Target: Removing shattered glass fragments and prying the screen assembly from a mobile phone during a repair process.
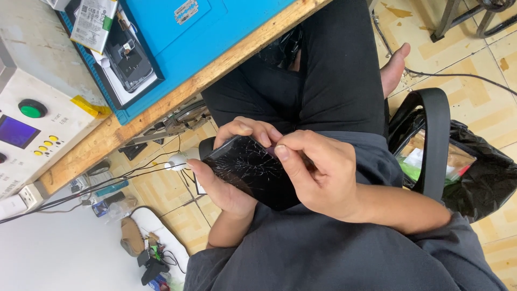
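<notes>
Spanning the background, tiled floor (431, 70), wooden workbench (161, 108).

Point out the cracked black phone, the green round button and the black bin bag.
cracked black phone (249, 167), head view, on the shattered glass face.
green round button (32, 108), head view, on its cap.
black bin bag (487, 178), head view, on its crumpled side.

Wooden workbench (161, 102) carries blue mat (226, 37), white control box (37, 113) at left, opened phone (129, 59) on mat. Tiled floor (474, 59) holds cables, black bag (484, 172) at right.
</notes>
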